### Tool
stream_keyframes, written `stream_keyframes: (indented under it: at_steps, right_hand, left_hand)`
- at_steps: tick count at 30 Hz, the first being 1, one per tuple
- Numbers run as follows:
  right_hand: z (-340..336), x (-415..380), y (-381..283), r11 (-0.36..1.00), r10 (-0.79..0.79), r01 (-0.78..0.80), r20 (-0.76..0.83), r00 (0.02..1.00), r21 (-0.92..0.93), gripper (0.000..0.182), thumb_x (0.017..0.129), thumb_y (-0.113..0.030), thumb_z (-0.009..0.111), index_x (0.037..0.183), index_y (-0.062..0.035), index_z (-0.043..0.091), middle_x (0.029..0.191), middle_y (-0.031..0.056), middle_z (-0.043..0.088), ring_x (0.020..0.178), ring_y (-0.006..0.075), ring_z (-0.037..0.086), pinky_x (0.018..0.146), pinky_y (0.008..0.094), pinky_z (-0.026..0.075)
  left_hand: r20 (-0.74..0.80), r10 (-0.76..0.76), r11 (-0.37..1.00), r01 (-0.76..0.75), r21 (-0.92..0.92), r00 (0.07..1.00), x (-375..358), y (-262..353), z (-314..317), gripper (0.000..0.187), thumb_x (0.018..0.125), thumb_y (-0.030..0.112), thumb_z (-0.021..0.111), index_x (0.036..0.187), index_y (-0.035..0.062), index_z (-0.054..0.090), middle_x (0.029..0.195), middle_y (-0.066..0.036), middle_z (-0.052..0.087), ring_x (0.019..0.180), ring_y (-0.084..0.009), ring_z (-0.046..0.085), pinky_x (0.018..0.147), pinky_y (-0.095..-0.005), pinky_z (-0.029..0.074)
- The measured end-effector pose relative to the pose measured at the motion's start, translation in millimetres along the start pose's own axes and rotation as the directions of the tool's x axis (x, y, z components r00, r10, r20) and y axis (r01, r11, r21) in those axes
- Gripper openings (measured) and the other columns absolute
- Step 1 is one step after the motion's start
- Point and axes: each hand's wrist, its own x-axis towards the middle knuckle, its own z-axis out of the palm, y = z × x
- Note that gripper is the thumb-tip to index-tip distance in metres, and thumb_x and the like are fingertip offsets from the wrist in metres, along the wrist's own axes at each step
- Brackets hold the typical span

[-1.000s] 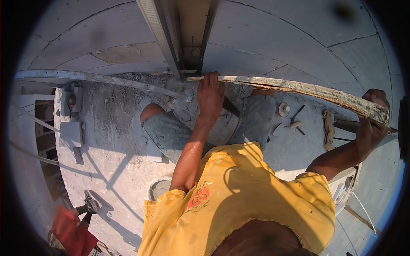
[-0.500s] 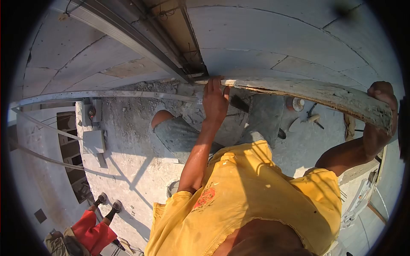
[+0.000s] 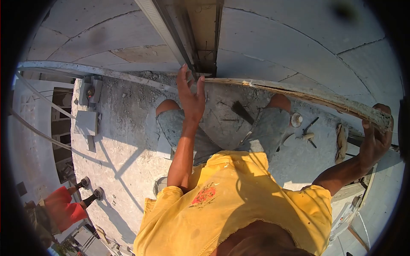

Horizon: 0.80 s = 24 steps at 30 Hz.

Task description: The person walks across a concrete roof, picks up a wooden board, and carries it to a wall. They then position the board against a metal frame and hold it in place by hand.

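Observation:
A long, rough-edged wooden plank (image 3: 294, 92) runs across in front of me, along the foot of the grey block wall (image 3: 294, 38). My right hand (image 3: 378, 134) is closed around its right end, thumb on the near side. At the plank's left end is my left hand (image 3: 191, 96), open, with thumb and fingers spread apart. Its fingertips are right by the lower end of a pale ribbed metal strip (image 3: 161, 27). Beside that strip, a recess (image 3: 206, 40) in the wall shows thin bars and wire. A dark brush (image 3: 242, 112) lies on the floor between my knees.
A hammer-like tool (image 3: 308, 135) and a round container (image 3: 296, 119) lie right of my knee. Grey blocks (image 3: 86, 123) stand at the left floor edge, near long curved metal bars (image 3: 98, 70). Another person in red shorts (image 3: 64, 209) is at lower left.
My left hand has come off the plank's left end and moved left, fingers spreading. My right hand and the plank's right end have dropped lower in view. The view has shifted.

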Motion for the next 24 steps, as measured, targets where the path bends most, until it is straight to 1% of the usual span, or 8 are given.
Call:
stream_keyframes:
  at_steps: [3,6,12,15,18,20,22,24]
  right_hand:
    - [6.2,8.4,-9.7,0.996,-0.061,0.058,0.041,0.997,0.066,0.043,0.072,0.001,0.078,0.113,-0.0027,0.064,0.108,0.0072,0.064,0.094,0.0156,0.062,0.080,0.0270,0.052]
    - [15.3,6.0,-13.9,0.997,0.075,-0.072,-0.085,0.994,0.035,0.046,0.075,-0.001,0.079,0.117,-0.0037,0.063,0.117,0.0095,0.063,0.103,0.0187,0.063,0.089,0.0308,0.054]
    - [22.3,16.4,-29.9,0.989,0.147,-0.148,-0.040,0.988,-0.025,0.052,0.077,-0.005,0.081,0.124,-0.0053,0.059,0.110,0.0109,0.070,0.101,0.0196,0.066,0.093,0.0332,0.053]
    - [24.1,18.0,-39.9,0.979,0.182,-0.187,-0.064,0.981,-0.077,0.052,0.078,-0.009,0.081,0.125,-0.0059,0.059,0.103,0.0102,0.072,0.097,0.0179,0.068,0.091,0.0335,0.053]
    - [23.0,17.5,-40.0,0.978,0.197,-0.200,-0.057,0.979,-0.057,0.051,0.080,-0.013,0.080,0.125,-0.0059,0.059,0.104,0.0101,0.072,0.097,0.0167,0.068,0.090,0.0330,0.053]
    - [24.5,20.0,-42.3,0.984,0.178,-0.179,-0.044,0.983,-0.023,0.049,0.080,-0.012,0.080,0.124,-0.0058,0.060,0.104,0.0082,0.071,0.098,0.0173,0.067,0.091,0.0327,0.053]
    - [26.7,23.2,-35.9,0.989,0.143,-0.141,-0.042,0.989,0.035,0.048,0.079,-0.012,0.080,0.123,-0.0060,0.061,0.103,0.0074,0.071,0.100,0.0175,0.067,0.092,0.0327,0.053]
    - [31.6,33.3,-30.7,0.989,0.114,-0.107,-0.071,0.991,0.098,0.048,0.078,-0.011,0.081,0.122,-0.0055,0.062,0.113,0.0081,0.067,0.106,0.0178,0.065,0.091,0.0321,0.054]
  left_hand:
    - [-0.265,0.022,0.996,-0.043,-0.076,0.964,32.9,7.9,-48.6,0.053,0.098,0.018,0.061,0.144,0.0068,0.037,0.141,-0.015,0.043,0.122,-0.0265,0.051,0.099,-0.0429,0.046]
    - [-0.293,0.106,0.988,-0.134,-0.079,0.950,66.5,29.3,-74.5,0.057,0.097,0.026,0.064,0.143,0.0072,0.039,0.139,-0.015,0.046,0.123,-0.0263,0.051,0.099,-0.0420,0.046]
    - [0.002,0.412,0.911,-0.412,-0.004,0.911,133.3,61.1,-61.7,0.070,0.092,0.042,0.068,0.143,0.0042,0.038,0.130,-0.015,0.057,0.121,-0.0248,0.055,0.101,-0.0402,0.045]
    - [0.015,0.302,0.952,-0.300,-0.054,0.953,144.2,65.3,-51.1,0.062,0.096,0.043,0.062,0.140,0.0037,0.042,0.127,-0.016,0.056,0.114,-0.0233,0.058,0.100,-0.0390,0.047]
    - [0.107,0.219,0.972,-0.207,-0.114,0.970,152.6,60.5,-56.5,0.071,0.092,0.043,0.068,0.142,0.0009,0.039,0.128,-0.016,0.059,0.121,-0.0252,0.056,0.101,-0.0407,0.045]
    - [-0.068,0.298,0.954,-0.300,-0.014,0.952,148.6,62.8,-50.9,0.061,0.094,0.040,0.067,0.135,0.0004,0.046,0.122,-0.014,0.060,0.112,-0.0241,0.059,0.098,-0.0393,0.046]
    - [-0.328,0.470,0.883,-0.438,0.170,0.819,140.5,64.2,-42.4,0.050,0.095,0.037,0.066,0.129,0.0018,0.052,0.119,-0.011,0.061,0.105,-0.0226,0.060,0.097,-0.0392,0.047]
    - [-0.293,0.503,0.858,-0.510,0.060,0.813,119.1,67.8,-35.7,0.046,0.095,0.034,0.066,0.128,0.0035,0.053,0.119,-0.012,0.061,0.110,-0.0239,0.059,0.099,-0.0400,0.046]
